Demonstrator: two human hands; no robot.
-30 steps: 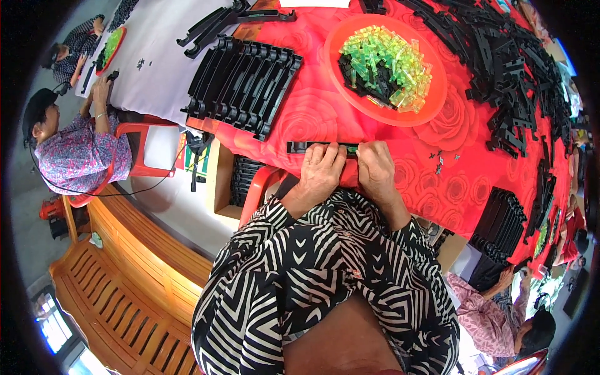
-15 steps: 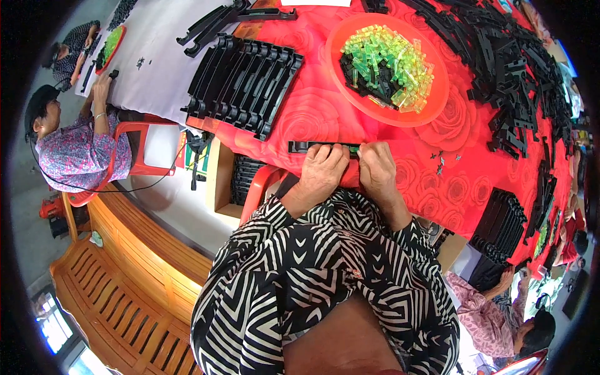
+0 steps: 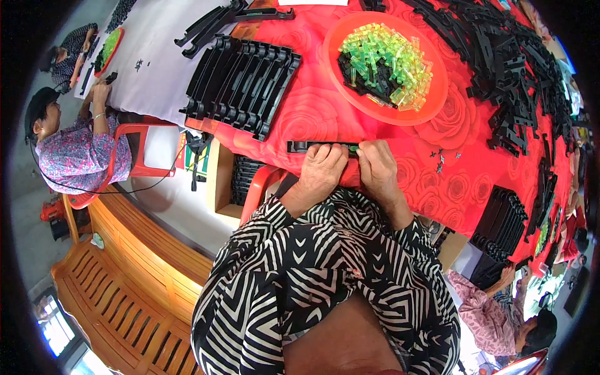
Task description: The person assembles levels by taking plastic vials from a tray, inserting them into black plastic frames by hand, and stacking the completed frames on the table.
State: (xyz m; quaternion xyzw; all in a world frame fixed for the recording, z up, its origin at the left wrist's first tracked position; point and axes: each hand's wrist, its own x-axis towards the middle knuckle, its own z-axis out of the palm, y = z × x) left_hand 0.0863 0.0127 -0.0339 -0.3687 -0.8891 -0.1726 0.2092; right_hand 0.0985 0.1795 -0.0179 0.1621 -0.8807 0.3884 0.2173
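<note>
A long black plastic strip (image 3: 299,147) lies crosswise at the near edge of the red table, in front of me. My left hand (image 3: 322,167) is closed over its middle, fingers wrapped on top. At its right end, my right hand (image 3: 377,164) pinches with thumb and fingers; a bit of green shows between the two hands. Whatever else the right fingers hold is hidden. Beyond them stands a round red-orange tray (image 3: 425,119) with yellow-green clear plastic pieces (image 3: 390,59) and small black parts (image 3: 370,78).
A row of black strips (image 3: 244,84) lies at the left, a loose heap of them (image 3: 500,69) at the far right. Small dark cross-shaped bits (image 3: 440,160) lie right of my hands. Co-workers sit at left (image 3: 81,150) and lower right (image 3: 484,312). A wooden bench (image 3: 125,294) stands behind left.
Hardly anything differs. My right fingers have shifted very slightly at the strip's right end; the left hand stays on the strip.
</note>
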